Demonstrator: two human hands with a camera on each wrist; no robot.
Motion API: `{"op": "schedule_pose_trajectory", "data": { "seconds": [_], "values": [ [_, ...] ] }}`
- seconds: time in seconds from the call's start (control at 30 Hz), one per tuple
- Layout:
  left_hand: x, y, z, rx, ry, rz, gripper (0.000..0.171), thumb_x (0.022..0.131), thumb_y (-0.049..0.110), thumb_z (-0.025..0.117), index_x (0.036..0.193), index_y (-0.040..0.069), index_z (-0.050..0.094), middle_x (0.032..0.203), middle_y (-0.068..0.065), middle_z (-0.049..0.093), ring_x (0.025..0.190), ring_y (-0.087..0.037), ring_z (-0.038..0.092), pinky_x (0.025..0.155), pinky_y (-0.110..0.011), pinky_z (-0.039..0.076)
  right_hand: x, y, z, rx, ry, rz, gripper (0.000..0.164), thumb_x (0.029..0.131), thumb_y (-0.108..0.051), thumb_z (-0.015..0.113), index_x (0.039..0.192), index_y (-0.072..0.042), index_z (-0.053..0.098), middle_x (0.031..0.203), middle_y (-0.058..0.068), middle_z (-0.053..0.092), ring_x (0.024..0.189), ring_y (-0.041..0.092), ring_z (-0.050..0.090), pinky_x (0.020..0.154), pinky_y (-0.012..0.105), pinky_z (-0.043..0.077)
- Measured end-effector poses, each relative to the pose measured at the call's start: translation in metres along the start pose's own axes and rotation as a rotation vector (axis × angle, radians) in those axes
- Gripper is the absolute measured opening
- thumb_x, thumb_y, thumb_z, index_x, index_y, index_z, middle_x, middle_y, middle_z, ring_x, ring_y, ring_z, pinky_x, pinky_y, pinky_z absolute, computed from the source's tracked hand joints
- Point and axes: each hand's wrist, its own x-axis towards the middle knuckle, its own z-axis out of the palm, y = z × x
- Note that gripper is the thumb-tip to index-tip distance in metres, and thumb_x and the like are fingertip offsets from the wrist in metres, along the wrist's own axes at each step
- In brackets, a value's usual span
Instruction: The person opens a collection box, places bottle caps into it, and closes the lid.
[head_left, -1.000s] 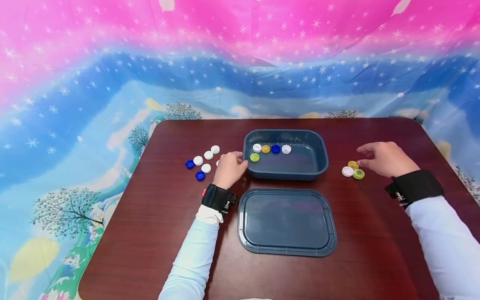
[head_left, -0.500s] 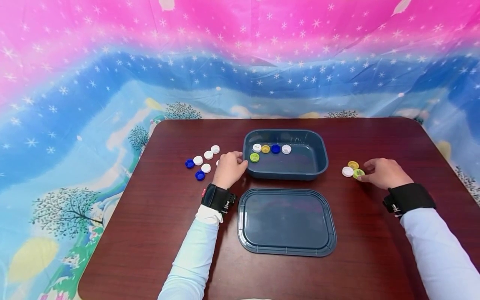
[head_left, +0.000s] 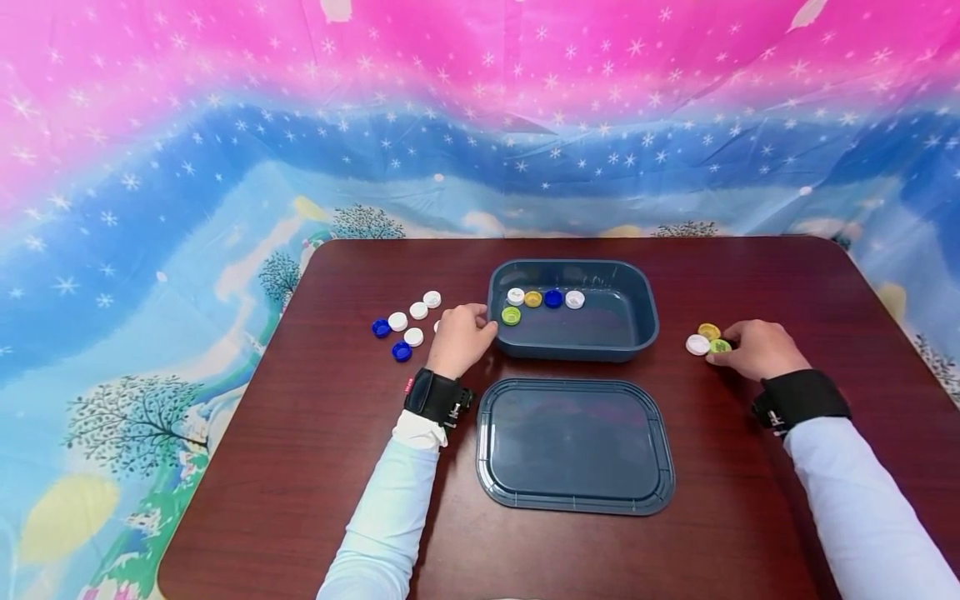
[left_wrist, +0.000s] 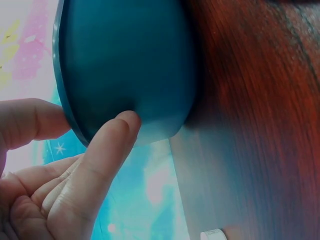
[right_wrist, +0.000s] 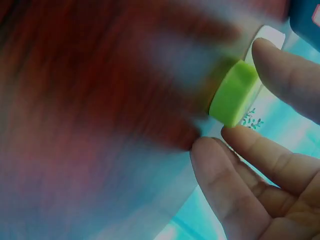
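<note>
My left hand [head_left: 460, 340] pinches the left end of a dark blue-grey plastic box [head_left: 570, 352]. In the left wrist view its thumb presses the outer wall while a finger lies at the rim. To the right of the box, my right hand [head_left: 763, 350] pinches a green bottle cap [right_wrist: 234, 95] between thumb and finger, low at the table. Right beside that cap lie a white cap [head_left: 697, 344] and a yellow cap [head_left: 708, 331]. Inside the box, a row of white, yellow and blue caps lies along the back, with another green cap [head_left: 511, 316] in front.
The box's flat lid [head_left: 576, 446] lies on the dark red table [head_left: 315, 467], in front of the box. Left of the left hand are several loose white caps and two blue caps [head_left: 402, 352]. A patterned cloth [head_left: 465, 108] hangs behind the table.
My right hand has come down from above the yellow cap and closed its thumb and finger on the green cap. The left hand stays at the box.
</note>
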Motion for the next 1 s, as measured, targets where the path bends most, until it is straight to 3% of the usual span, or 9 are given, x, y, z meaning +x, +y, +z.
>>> {"op": "schedule_pose_trajectory", "data": {
  "seconds": [0.73,1.0],
  "values": [
    [-0.0002,-0.0008,0.0005,0.009,0.006,0.008,0.032,0.090,0.013,0.066,0.117,-0.004,0.068,0.086,-0.010,0.071,0.079,-0.020,0.068,0.075,-0.036,0.056,-0.0024,-0.0079,0.0070,0.008,0.054,-0.017,0.042,0.085,-0.007,0.070,0.114,0.019,0.057,0.107,0.038,0.056,0.088,0.045,0.053,0.076,0.058,0.045],
    [0.0003,-0.0018,0.0007,0.020,0.022,0.025,0.032,0.089,0.013,0.067,0.116,-0.004,0.068,0.085,-0.010,0.071,0.079,-0.021,0.068,0.075,-0.037,0.056,-0.0068,-0.0086,-0.0005,0.008,0.046,-0.011,0.036,0.085,-0.007,0.069,0.111,0.016,0.061,0.106,0.036,0.058,0.086,0.043,0.056,0.071,0.053,0.047]
  ]
}}
